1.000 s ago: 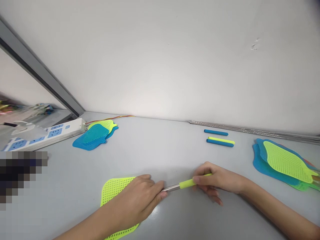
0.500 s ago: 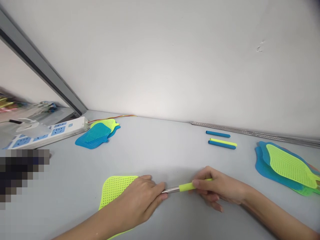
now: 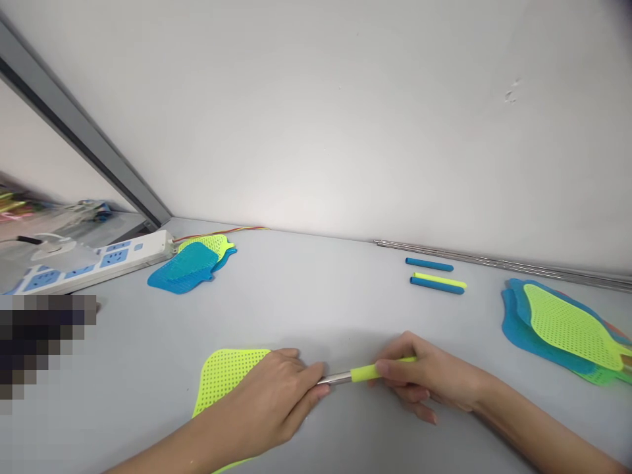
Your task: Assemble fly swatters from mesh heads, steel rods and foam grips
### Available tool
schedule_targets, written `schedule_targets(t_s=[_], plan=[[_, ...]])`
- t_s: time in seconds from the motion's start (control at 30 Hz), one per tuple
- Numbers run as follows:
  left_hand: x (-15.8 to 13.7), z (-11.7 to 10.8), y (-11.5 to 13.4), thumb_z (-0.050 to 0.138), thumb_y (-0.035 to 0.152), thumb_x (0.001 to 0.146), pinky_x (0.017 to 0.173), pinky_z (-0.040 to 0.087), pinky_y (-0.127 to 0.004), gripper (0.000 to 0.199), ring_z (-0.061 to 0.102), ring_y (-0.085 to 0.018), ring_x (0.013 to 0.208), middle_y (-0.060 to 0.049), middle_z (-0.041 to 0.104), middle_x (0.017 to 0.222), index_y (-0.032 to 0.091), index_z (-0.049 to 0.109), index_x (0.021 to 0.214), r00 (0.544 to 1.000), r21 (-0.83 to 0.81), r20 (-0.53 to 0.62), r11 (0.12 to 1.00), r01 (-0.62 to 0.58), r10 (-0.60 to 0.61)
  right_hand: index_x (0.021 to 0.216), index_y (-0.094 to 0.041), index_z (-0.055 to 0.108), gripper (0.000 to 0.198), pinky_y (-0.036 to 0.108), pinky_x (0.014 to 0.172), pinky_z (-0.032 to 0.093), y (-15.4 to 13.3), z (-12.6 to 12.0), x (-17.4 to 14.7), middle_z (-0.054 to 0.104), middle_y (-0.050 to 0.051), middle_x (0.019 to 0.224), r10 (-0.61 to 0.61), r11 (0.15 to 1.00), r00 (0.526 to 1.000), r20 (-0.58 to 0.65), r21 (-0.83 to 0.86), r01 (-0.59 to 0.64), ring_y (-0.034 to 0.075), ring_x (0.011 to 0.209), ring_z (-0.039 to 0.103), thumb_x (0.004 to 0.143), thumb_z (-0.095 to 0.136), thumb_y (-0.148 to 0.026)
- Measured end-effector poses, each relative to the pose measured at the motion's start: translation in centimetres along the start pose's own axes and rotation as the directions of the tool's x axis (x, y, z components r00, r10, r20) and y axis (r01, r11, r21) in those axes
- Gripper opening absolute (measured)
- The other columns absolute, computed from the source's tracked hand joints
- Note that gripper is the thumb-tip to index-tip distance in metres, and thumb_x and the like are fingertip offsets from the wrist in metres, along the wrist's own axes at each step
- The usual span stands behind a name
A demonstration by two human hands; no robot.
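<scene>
A yellow-green fly swatter with a perforated head (image 3: 230, 370) lies low in the middle of the view, partly under my left hand and forearm. My left hand (image 3: 289, 395) is closed around its metal rod (image 3: 336, 378), close to the head. A yellow-green grip sleeve (image 3: 364, 372) sits on the rod's right end. My right hand (image 3: 412, 375) pinches that sleeve between thumb and forefinger, its other fingers loosely curled below. Where the rod meets the swatter head is hidden by my left hand.
Blue grip sleeves (image 3: 429, 264) and a yellow-green sleeve (image 3: 442, 280) lie at back right, before thin metal rods (image 3: 444, 253) along the wall. Swatter heads are stacked at right (image 3: 567, 326) and left (image 3: 180, 268). A power strip (image 3: 148, 249) lies far left.
Both hands keep their holds on the rod and the sleeve. The right hand and sleeve have shifted very slightly left; the view itself has moved a little.
</scene>
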State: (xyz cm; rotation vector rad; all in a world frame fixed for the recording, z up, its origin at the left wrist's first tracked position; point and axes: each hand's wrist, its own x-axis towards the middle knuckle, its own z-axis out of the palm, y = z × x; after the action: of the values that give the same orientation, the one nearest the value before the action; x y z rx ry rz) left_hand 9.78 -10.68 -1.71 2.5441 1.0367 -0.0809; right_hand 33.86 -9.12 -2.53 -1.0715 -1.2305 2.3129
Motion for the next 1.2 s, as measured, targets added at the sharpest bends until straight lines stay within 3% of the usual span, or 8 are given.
schedule_targets(t_s=[0.33,0.73,1.03,1.2], plan=[[-0.2,-0.2,0.2,0.021,0.035,0.09,0.06,0.032,-0.027,0.032,0.044,-0.015,0.06,0.0,0.048,0.061,0.02,0.047,0.078,1.0,-0.017,0.019,1.0,0.021,-0.021,0.073,-0.01,0.062,0.026,0.016,0.029,0.033,0.4,0.7,0.1,0.025,-0.008,0.044,-0.002,1.0,0.999,-0.034,0.005,0.003,0.003,0.035,0.025,0.073,0.058,-0.035],[-0.1,-0.3,0.6,0.022,0.034,0.09,0.057,0.033,-0.027,0.033,0.045,-0.015,0.057,-0.001,0.049,0.059,0.02,0.049,0.078,1.0,-0.034,0.014,0.999,0.005,-0.005,0.075,-0.011,0.061,0.03,0.016,0.03,0.028,1.3,1.1,0.2,0.024,-0.009,0.043,0.006,0.999,1.0,-0.027,-0.045,-0.007,0.003,0.032,0.026,0.075,0.055,-0.04],[-0.1,0.0,0.2,0.023,0.034,0.09,0.054,0.031,-0.027,0.032,0.045,-0.015,0.055,-0.001,0.048,0.057,0.02,0.049,0.076,0.999,-0.015,0.028,1.0,-0.017,0.017,0.078,-0.012,0.06,0.031,0.016,0.031,0.029,1.4,1.8,-0.1,0.028,-0.009,0.042,-0.012,0.998,0.999,-0.031,-0.06,0.01,0.003,0.032,0.031,0.077,0.051,-0.042],[-0.1,-0.1,0.3,0.023,0.034,0.09,0.053,0.03,-0.026,0.033,0.044,-0.015,0.053,-0.001,0.048,0.055,0.019,0.049,0.074,1.0,0.015,0.023,1.0,-0.021,0.021,0.076,-0.011,0.061,0.031,0.017,0.031,0.032,1.1,1.8,0.1,0.026,-0.009,0.045,-0.012,0.999,0.999,-0.044,-0.04,0.01,0.003,0.034,0.028,0.075,0.054,-0.041]])
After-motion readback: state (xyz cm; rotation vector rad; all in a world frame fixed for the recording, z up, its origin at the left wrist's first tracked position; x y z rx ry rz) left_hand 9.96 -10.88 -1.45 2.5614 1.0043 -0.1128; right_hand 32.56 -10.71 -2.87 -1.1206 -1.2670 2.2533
